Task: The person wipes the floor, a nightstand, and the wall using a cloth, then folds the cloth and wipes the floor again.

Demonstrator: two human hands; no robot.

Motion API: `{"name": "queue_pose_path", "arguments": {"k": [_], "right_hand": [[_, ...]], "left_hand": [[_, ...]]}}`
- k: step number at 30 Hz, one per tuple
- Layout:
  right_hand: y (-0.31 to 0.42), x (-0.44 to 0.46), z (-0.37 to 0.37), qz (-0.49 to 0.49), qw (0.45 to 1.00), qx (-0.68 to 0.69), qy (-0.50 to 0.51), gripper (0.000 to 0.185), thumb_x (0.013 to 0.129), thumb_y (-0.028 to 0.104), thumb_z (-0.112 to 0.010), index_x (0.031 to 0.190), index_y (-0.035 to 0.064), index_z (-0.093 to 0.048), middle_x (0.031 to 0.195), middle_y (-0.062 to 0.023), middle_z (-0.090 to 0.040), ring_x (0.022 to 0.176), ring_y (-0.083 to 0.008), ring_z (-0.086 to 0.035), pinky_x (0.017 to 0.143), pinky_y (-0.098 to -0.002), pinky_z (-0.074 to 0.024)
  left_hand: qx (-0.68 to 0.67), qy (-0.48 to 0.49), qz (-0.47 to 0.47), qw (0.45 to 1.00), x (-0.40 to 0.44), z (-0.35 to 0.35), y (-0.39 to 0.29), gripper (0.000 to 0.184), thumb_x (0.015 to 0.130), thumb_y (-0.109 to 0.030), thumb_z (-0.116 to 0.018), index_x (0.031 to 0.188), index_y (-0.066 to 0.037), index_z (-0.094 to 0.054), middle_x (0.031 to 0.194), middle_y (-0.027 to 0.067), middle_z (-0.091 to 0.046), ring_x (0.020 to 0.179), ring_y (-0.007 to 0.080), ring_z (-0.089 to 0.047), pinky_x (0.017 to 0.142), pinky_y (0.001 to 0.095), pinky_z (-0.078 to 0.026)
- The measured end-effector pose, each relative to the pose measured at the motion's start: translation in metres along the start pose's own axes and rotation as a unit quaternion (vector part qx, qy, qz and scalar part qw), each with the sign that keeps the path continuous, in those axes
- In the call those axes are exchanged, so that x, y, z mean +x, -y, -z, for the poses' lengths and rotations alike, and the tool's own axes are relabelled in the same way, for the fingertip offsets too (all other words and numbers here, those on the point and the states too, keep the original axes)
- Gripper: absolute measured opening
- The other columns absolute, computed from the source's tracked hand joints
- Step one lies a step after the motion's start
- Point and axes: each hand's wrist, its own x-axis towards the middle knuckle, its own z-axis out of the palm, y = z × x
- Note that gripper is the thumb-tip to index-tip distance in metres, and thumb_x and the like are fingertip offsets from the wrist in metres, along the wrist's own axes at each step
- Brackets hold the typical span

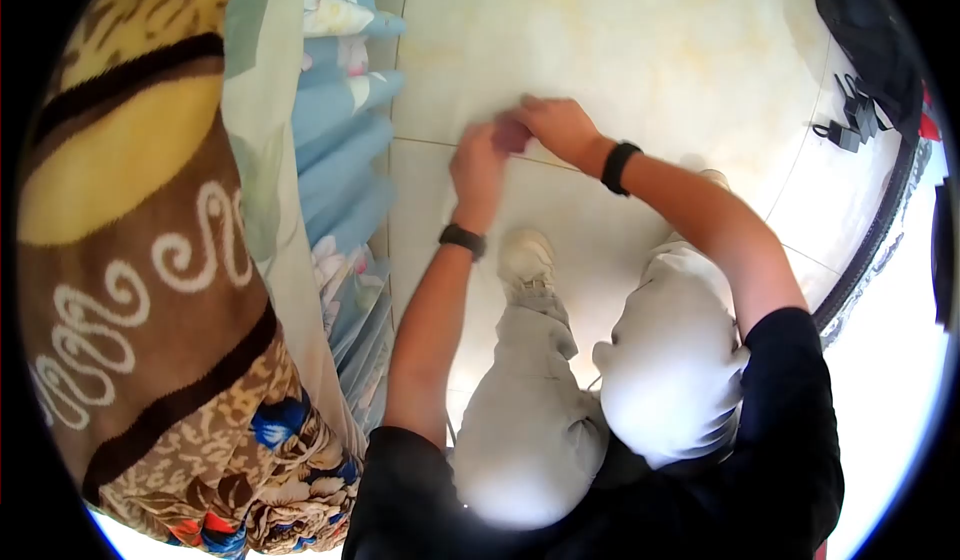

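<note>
A small maroon object, smeared by motion, is between my two hands in front of me, above the tiled floor; its kind cannot be made out. My left hand is blurred, with its fingers closed at the object's left side. From the right, my right hand reaches across with bent fingers closed on the object's upper edge. Both wrists wear a dark band. Below the hands are my light shoe and my legs in pale trousers.
On the left lies a brown and yellow patterned blanket, beside a hanging blue floral cloth. Pale floor tiles stretch ahead. At the right are black chargers or adapters, a dark bag-like item and a dark curved edge.
</note>
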Motion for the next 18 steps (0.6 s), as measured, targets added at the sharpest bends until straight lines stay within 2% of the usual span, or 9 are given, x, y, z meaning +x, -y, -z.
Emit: {"name": "queue_pose_path", "arguments": {"k": [1, 3, 5, 8, 11, 14, 18], "right_hand": [[0.003, -0.023, 0.001, -0.004, 1.000, 0.025, -0.009, 0.016, 0.087, 0.014, -0.055, 0.100, 0.0143, -0.065, 0.090, -0.0097, -0.061, 0.077, -0.0309, -0.066, 0.066, -0.0409, -0.0534], [-0.001, -0.061, -0.017, -0.035, 0.999, -0.025, 0.000, 0.021, 0.086, 0.013, -0.056, 0.105, 0.0165, -0.064, 0.088, -0.0078, -0.060, 0.076, -0.0285, -0.066, 0.065, -0.0397, -0.0536], [0.005, -0.095, -0.025, -0.069, 0.995, -0.066, 0.014, 0.021, 0.083, 0.008, -0.056, 0.104, 0.0109, -0.059, 0.091, -0.0062, -0.059, 0.079, -0.0267, -0.065, 0.064, -0.0375, -0.0533], [0.012, -0.133, -0.035, -0.087, 0.993, -0.080, 0.031, 0.020, 0.082, 0.007, -0.057, 0.102, 0.0101, -0.058, 0.089, -0.0056, -0.058, 0.079, -0.0266, -0.065, 0.062, -0.0375, -0.0532], [0.021, -0.148, -0.045, -0.106, 0.993, -0.047, -0.005, 0.022, 0.082, 0.007, -0.058, 0.103, 0.0114, -0.060, 0.089, -0.0052, -0.059, 0.079, -0.0261, -0.065, 0.061, -0.0374, -0.0531], [0.022, -0.150, -0.062, -0.114, 0.989, -0.025, -0.089, 0.023, 0.082, 0.006, -0.059, 0.103, 0.0132, -0.062, 0.090, -0.0049, -0.059, 0.079, -0.0256, -0.065, 0.060, -0.0373, -0.0529], [0.011, -0.153, -0.066, -0.115, 0.990, -0.038, -0.078, 0.024, 0.081, 0.006, -0.062, 0.103, 0.0143, -0.064, 0.091, -0.0044, -0.060, 0.079, -0.0253, -0.065, 0.060, -0.0368, -0.0527]], "left_hand": [[-0.021, 0.006, 0.009, 1.000, -0.016, -0.012, -0.007, 0.022, 0.076, -0.007, -0.071, 0.098, -0.009, -0.067, 0.096, 0.0102, -0.064, 0.088, 0.0317, -0.063, 0.075, 0.0411, -0.051], [-0.067, 0.028, 0.026, 0.997, -0.046, -0.029, -0.021, 0.015, 0.081, -0.004, -0.062, 0.095, -0.007, -0.064, 0.095, 0.0118, -0.062, 0.090, 0.0344, -0.061, 0.075, 0.0451, -0.050], [-0.130, 0.042, 0.020, 0.990, -0.074, -0.054, -0.021, 0.017, 0.082, -0.002, -0.060, 0.098, -0.006, -0.063, 0.097, 0.0118, -0.061, 0.092, 0.0343, -0.060, 0.075, 0.0449, -0.049], [-0.069, 0.088, 0.043, 0.993, -0.109, -0.079, -0.026, 0.015, 0.089, -0.011, -0.055, 0.094, -0.012, -0.069, 0.090, 0.0035, -0.066, 0.088, 0.0215, -0.064, 0.074, 0.0365, -0.050], [-0.079, 0.088, 0.033, 0.992, -0.123, -0.087, -0.017, 0.013, 0.088, -0.010, -0.056, 0.092, -0.012, -0.068, 0.092, 0.0052, -0.067, 0.089, 0.0242, -0.064, 0.075, 0.0382, -0.051], [-0.051, 0.082, 0.006, 0.995, -0.118, -0.067, -0.023, 0.021, 0.080, -0.003, -0.064, 0.101, -0.006, -0.062, 0.097, 0.0123, -0.060, 0.093, 0.0344, -0.060, 0.076, 0.0454, -0.050], [-0.049, 0.059, -0.012, 0.997, -0.119, -0.067, -0.027, 0.021, 0.079, -0.005, -0.065, 0.100, -0.007, -0.064, 0.097, 0.0118, -0.061, 0.092, 0.0349, -0.061, 0.075, 0.0462, -0.050]]}}
